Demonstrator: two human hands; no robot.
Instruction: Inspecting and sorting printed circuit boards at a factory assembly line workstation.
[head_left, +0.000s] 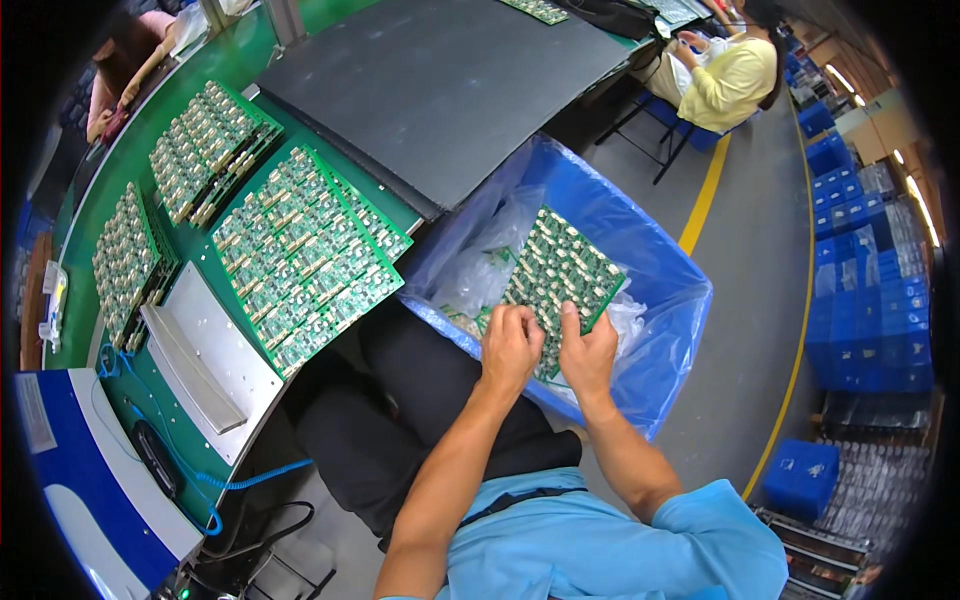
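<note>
Between my two hands is a green circuit board panel, tilted over a blue bin. My left hand pinches the panel's near left edge, its fingers curled. At the near right edge my right hand grips with the thumb on top; its other fingers are hidden beneath. A clear plastic liner covers the bin's inside, and crumpled clear bags lie in it. Larger circuit board panels rest on the green bench to my left, overlapping and reaching its near edge.
Stacks of circuit boards stand farther left, with another stack nearer. A metal plate and a blue coiled cord sit by a blue-white machine. A black mat covers the far bench. A seated person works beyond.
</note>
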